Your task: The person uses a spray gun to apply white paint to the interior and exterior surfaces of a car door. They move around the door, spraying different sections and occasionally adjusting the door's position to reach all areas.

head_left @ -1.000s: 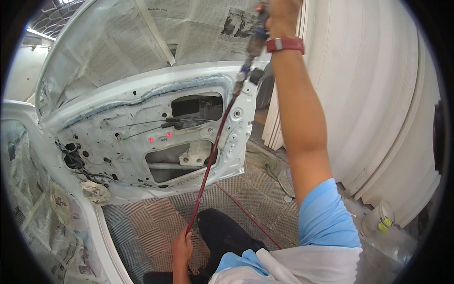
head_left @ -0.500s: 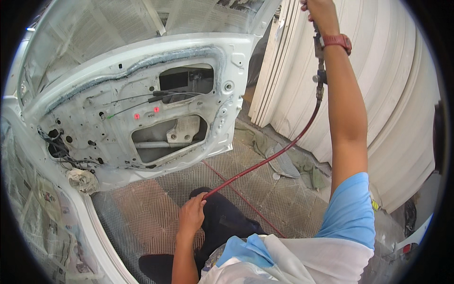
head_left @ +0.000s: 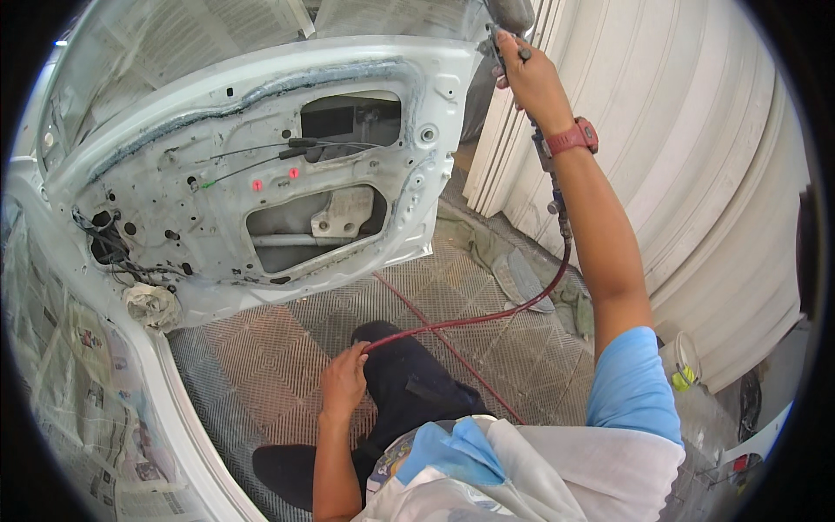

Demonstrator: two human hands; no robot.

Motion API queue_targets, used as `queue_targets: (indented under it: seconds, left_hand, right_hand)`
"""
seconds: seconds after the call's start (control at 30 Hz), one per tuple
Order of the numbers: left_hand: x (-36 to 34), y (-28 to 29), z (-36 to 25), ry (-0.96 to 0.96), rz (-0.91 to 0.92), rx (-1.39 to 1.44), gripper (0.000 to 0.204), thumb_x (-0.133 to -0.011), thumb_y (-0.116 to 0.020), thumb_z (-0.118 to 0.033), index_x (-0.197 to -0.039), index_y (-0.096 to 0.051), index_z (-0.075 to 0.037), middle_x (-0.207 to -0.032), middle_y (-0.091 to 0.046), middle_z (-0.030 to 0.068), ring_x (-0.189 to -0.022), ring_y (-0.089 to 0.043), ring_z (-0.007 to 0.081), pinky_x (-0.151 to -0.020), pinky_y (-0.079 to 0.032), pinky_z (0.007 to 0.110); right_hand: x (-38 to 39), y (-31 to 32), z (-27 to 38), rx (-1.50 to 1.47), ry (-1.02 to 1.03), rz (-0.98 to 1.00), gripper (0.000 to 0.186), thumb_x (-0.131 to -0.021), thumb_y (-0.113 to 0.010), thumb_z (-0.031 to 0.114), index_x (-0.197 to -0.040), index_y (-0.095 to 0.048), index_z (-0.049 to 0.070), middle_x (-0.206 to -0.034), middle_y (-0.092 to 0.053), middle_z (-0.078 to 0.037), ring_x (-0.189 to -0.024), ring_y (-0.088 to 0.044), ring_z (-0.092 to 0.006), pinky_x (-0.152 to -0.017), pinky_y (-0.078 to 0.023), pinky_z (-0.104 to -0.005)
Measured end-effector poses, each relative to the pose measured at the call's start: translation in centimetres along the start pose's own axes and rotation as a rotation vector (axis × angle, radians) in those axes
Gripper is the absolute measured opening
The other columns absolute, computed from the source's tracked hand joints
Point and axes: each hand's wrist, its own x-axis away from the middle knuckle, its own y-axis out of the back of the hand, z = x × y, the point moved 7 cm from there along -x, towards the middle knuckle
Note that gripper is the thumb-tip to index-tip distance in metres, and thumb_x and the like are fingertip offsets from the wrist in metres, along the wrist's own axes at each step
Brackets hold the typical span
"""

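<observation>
Red curved hose [head_left: 513, 310], grey spray gun [head_left: 511, 15]

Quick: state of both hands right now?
Left hand: closed, holding the long, flexible dark-red hose.
Right hand: closed, gripping what looks like a grey metal spray gun.

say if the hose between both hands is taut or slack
Slack: the red hose curves loosely from the spray gun to the left hand.

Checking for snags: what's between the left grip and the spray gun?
The head view shows a red hose curving from the left grip to fittings below the spray gun, over another red line on the mat.
</observation>
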Motion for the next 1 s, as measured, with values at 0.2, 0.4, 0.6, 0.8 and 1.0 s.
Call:
queue_targets:
  seconds: [0.2, 0.4, 0.6, 0.8, 1.0]
  left_hand:
    - [1.6, 0.1, 4.6, 0.151, -0.054, -0.021, 0.028, -0.109, -0.064, -0.016, -0.133, -0.072, -0.008, -0.116, -0.078, 0.0202, -0.104, -0.074, 0.0433, -0.089, -0.058, 0.05]
    - [3.9, 1.2, 10.0, 0.286, -0.14, -0.113, 0.032, -0.112, -0.059, -0.021, -0.138, -0.071, -0.005, -0.123, -0.077, 0.0227, -0.111, -0.073, 0.0433, -0.096, -0.056, 0.051]
    - [5.0, 3.2, 11.9, 0.377, -0.207, -0.109, 0.034, -0.112, -0.06, -0.02, -0.139, -0.071, -0.002, -0.125, -0.076, 0.0225, -0.112, -0.073, 0.0424, -0.098, -0.056, 0.049]
    - [4.3, 3.4, 9.5, 0.288, -0.196, -0.099, 0.032, -0.11, -0.063, -0.017, -0.136, -0.072, -0.002, -0.125, -0.077, 0.0219, -0.112, -0.074, 0.0413, -0.096, -0.057, 0.048]
    - [2.1, 1.9, 2.5, 0.156, -0.164, 0.028, 0.031, -0.108, -0.065, -0.017, -0.136, -0.073, -0.005, -0.121, -0.079, 0.0214, -0.107, -0.076, 0.0432, -0.091, -0.059, 0.048]
  right_hand:
    - [-2.0, 1.7, 1.2, 0.031, 0.017, -0.129, 0.061, -0.111, -0.054, 0.058, -0.114, -0.076, 0.001, -0.076, -0.074, -0.018, -0.06, -0.072, -0.0312, -0.058, -0.057, -0.044]
    - [-2.0, -0.1, 2.0, -0.065, 0.138, -0.345, 0.061, -0.11, -0.055, 0.054, -0.116, -0.077, -0.002, -0.087, -0.078, -0.024, -0.07, -0.075, -0.0392, -0.065, -0.06, -0.0478]
    - [-1.8, -4.8, 0.9, -0.089, -0.24, -0.191, 0.064, -0.108, -0.053, 0.056, -0.12, -0.078, -0.001, -0.101, -0.08, -0.028, -0.084, -0.078, -0.0462, -0.079, -0.064, -0.0495]
    - [-7.4, -2.4, 2.1, 0.281, 0.02, -0.45, 0.063, -0.108, -0.052, 0.058, -0.115, -0.081, 0.002, -0.105, -0.081, -0.026, -0.1, -0.079, -0.0449, -0.083, -0.063, -0.0514]
    - [-15.4, 8.6, 7.0, 0.252, 0.406, -0.677, 0.056, -0.11, -0.055, 0.045, -0.098, -0.077, -0.005, -0.102, -0.073, -0.037, -0.103, -0.07, -0.0566, -0.091, -0.058, -0.0593]
